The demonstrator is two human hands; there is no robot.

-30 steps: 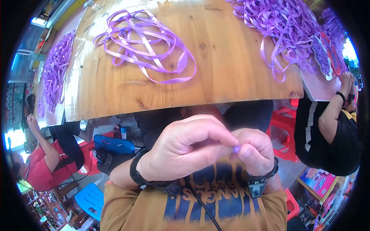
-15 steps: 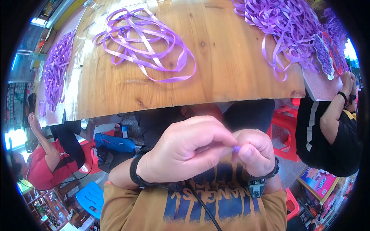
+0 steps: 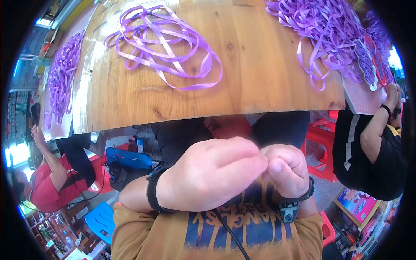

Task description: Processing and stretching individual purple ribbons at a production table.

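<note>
- Purple ribbon loops [image 3: 167,48] lie loosely overlapped on the wooden table [image 3: 260,89], beyond both hands and well apart from them; from my end I see the table's near edge running between.
- The left hand [image 3: 212,173] is bent at the knuckles with its fingers together, their tips meeting the right hand in front of the chest.
- The right hand [image 3: 286,169] is curled, thumb laid against the bent forefinger. Anything pinched where the two meet is hidden from me, so I cannot tell what they grasp.
- I see a black band [image 3: 153,190] on the left wrist and a small camera-like device [image 3: 288,213] strapped at the right one.
- Below the hands, a black cable [image 3: 232,229] hangs over the brown shirt [image 3: 143,236].
- At the table's far right I find a big tangled heap of purple ribbon [image 3: 327,37], with a tray of small purple pieces [image 3: 366,65] just beside it.
- On my far left, another purple bundle [image 3: 63,78] lies on a pale side surface.
- Farther out, a person in red [image 3: 50,190] sits at left and a person in black [image 3: 368,164] at right.
</note>
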